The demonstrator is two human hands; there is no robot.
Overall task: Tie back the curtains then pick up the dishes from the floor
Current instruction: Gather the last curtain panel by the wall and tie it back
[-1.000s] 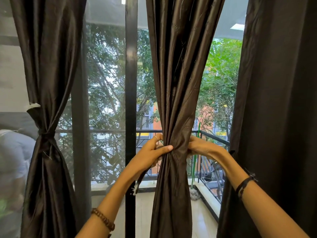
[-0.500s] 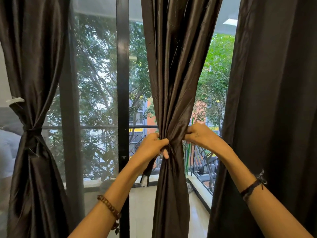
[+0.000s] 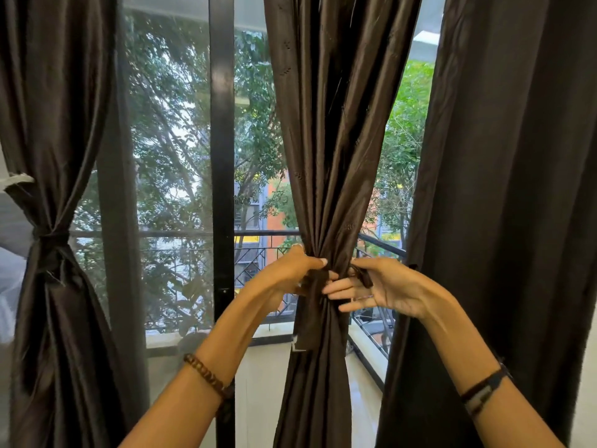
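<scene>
Head view: the middle curtain (image 3: 329, 156) is gathered into an upright bundle between both hands. One end of the tie-back band (image 3: 311, 305) is pinched by the left hand (image 3: 290, 273) at the bundle's left; the other end is held in the right hand (image 3: 384, 286), lower fingers spread. A crossing in front is judged next. No dishes are seen.

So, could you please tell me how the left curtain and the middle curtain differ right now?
The left curtain is already cinched by a knotted tie, with no hand on it; the middle curtain is only gathered, its tie band unknotted. The left hand grips that band against the middle curtain, and the right hand pinches the band's other end. Both are dark, glossy fabric.
</scene>
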